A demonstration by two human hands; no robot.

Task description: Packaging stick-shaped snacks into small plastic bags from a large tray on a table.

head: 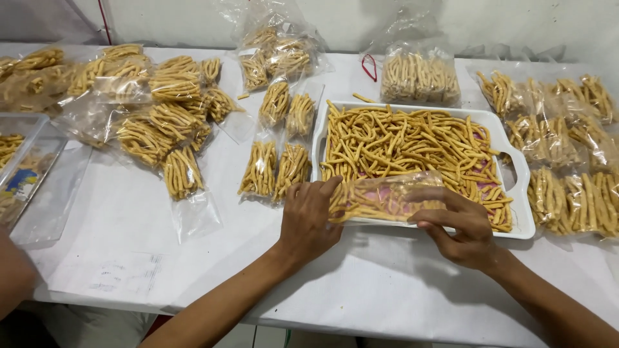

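Observation:
A white rectangular tray (521, 193) holds a heap of yellow fried snack sticks (412, 138). Over its near edge, both my hands hold a clear plastic bag (387, 196) lying flat. My left hand (309, 216) pinches the bag's left end. At the bag's right end my right hand (461, 225) grips it with fingers curled over the top. The bag looks partly filled with sticks, though those under it show through.
Several filled bags of sticks lie left of the tray (274, 169), in a pile at far left (155, 109), behind the tray (419, 77) and at right (567, 161). A clear plastic box (22, 167) sits at the left edge. Another person's arm (13, 277) shows at bottom left.

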